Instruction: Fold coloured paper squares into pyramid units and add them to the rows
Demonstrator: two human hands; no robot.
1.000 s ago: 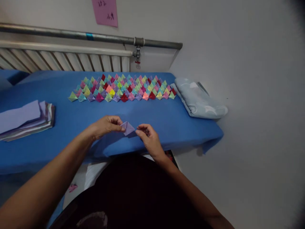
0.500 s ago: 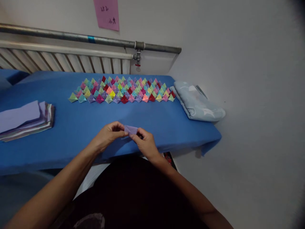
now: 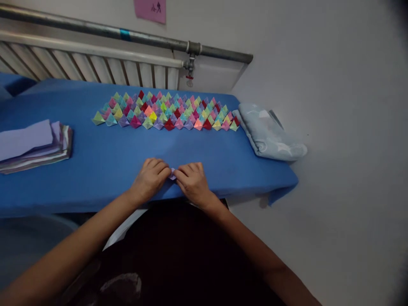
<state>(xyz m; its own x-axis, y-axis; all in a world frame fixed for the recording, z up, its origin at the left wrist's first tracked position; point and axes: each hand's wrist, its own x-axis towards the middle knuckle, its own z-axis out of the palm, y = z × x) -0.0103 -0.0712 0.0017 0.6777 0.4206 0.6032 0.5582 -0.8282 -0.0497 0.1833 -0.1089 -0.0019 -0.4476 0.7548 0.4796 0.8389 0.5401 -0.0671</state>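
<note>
Between my two hands, near the front edge of the blue-covered table, is a small folded piece of purple paper (image 3: 172, 174). My left hand (image 3: 151, 177) pinches its left side, fingers closed. From the right, my right hand (image 3: 193, 182) grips it with thumb and fingers pressed together. Most of the paper is covered by the fingers; only its middle shows. Beyond the hands stand rows of folded paper pieces (image 3: 168, 124) in red, pink, green, yellow, blue and purple, each with a pointed top.
A stack of purple and other coloured paper sheets (image 3: 27, 140) lies on the blue cloth (image 3: 105, 170) at the left. A folded grey-blue fabric (image 3: 267, 134) rests at the right end by the wall. A radiator (image 3: 105, 68) and a metal pipe (image 3: 153, 39) run behind.
My fingers have closed over the purple paper, which shows much smaller than before. Both hands have turned with their backs upward. The view has tipped down slightly.
</note>
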